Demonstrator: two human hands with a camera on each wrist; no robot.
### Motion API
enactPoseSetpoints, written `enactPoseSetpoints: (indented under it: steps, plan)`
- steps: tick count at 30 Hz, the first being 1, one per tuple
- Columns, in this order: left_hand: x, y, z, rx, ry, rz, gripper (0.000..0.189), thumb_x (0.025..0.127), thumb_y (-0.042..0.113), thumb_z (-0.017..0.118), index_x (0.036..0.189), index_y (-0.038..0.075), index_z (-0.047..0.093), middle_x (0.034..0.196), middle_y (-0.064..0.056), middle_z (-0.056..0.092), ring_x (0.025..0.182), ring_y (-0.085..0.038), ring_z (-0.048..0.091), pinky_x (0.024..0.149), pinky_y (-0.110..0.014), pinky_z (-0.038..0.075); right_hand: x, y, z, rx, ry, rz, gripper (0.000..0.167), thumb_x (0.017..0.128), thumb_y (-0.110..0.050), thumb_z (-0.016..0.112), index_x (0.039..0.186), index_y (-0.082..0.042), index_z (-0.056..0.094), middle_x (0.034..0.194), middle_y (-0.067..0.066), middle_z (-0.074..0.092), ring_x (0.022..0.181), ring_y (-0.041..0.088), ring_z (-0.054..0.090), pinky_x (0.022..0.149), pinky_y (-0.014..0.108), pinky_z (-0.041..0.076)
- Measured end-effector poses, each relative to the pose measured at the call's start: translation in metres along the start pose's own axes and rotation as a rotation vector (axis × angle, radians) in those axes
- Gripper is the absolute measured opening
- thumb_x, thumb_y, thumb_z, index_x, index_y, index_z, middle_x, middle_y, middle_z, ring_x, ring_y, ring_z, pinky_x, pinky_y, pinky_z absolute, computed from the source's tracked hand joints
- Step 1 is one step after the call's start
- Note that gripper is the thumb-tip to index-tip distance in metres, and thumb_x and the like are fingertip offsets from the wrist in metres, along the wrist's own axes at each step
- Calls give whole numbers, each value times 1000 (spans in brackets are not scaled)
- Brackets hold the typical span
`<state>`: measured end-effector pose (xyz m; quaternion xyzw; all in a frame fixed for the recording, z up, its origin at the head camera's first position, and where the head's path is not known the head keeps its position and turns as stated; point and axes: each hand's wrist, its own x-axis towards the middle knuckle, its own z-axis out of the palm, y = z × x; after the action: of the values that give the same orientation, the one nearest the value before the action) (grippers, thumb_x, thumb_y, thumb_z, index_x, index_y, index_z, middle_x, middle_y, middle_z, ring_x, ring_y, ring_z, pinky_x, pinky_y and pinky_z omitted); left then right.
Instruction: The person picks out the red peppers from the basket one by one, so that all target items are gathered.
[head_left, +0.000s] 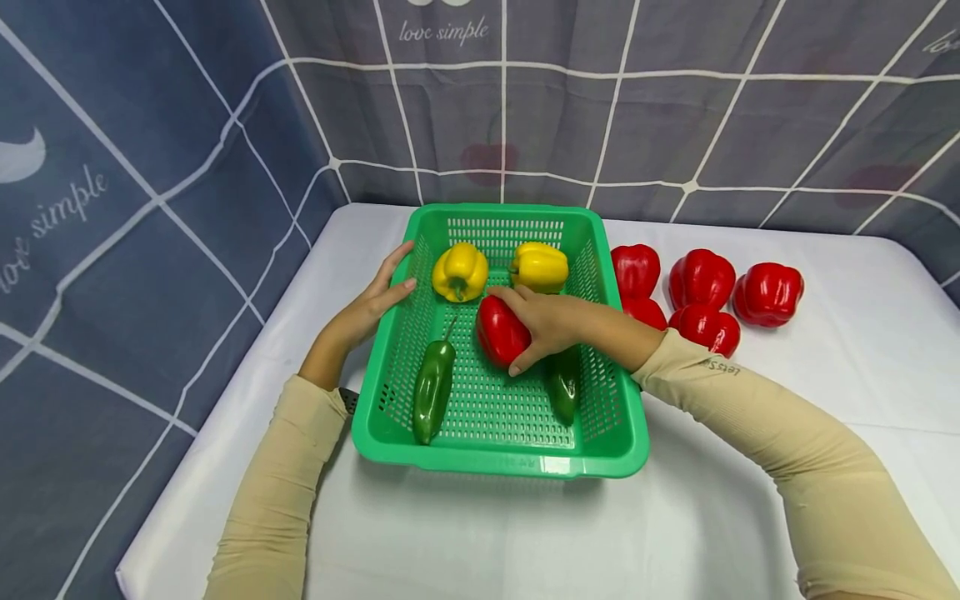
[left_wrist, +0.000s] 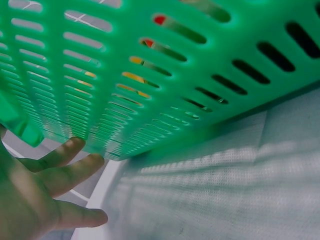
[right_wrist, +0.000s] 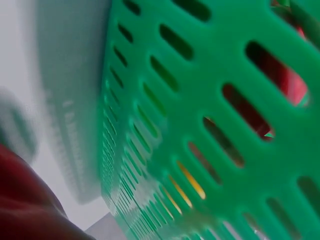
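A green plastic basket (head_left: 495,462) with slotted walls stands on the table. Inside, my right hand (head_left: 551,321) grips a red bell pepper (head_left: 497,333), fingers over its top and thumb at its near side. Two yellow bell peppers (head_left: 461,268) lie toward the basket's far end. One long green pepper (head_left: 433,392) lies at the left; another green pepper (head_left: 566,392) is partly hidden under my right hand. At the basket's left side is my left hand (head_left: 363,312), fingers extended by the rim. In the left wrist view, its spread fingers (left_wrist: 72,175) lie along the outer wall.
Several red bell peppers (head_left: 702,277) are grouped on the white-covered table (head_left: 750,483), right of the basket. A dark curtain (head_left: 562,117) with white lines hangs behind and along the left. The basket's right wall (right_wrist: 200,150) fills much of the right wrist view.
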<state>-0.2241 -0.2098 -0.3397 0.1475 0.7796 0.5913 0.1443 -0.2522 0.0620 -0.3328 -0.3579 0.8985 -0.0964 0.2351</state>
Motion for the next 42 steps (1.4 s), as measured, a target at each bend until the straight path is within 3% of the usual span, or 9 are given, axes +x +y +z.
enactPoseSetpoints:
  steps: [8,18,27,42]
  plan:
    - [9,-20,-6,5,16,12,62,96,26,37,146,34,1,152,8,-14,140,-20,-12,109,-57,1,0,2,2,38,21,-53,105,71,-40,76,145,-17,5,137,15,32,112,30,48,88,43,48]
    - [10,-22,-5,1,14,24,61,97,26,36,146,34,1,152,9,-13,139,-19,-14,109,-58,0,-1,9,1,217,138,-199,107,67,-32,80,141,-5,8,136,13,34,117,27,43,88,39,48]
    - [11,-23,-5,-6,17,25,61,97,25,36,146,34,1,152,8,-13,139,-18,-15,108,-58,-2,-6,10,0,267,163,-196,97,67,-32,80,137,-5,18,131,11,39,114,25,45,87,38,49]
    - [12,-22,-5,2,24,42,62,97,22,35,147,31,0,153,6,-11,139,-19,-15,107,-59,-4,-24,11,1,285,320,-213,101,67,-34,79,142,-4,18,134,10,38,117,24,42,85,38,50]
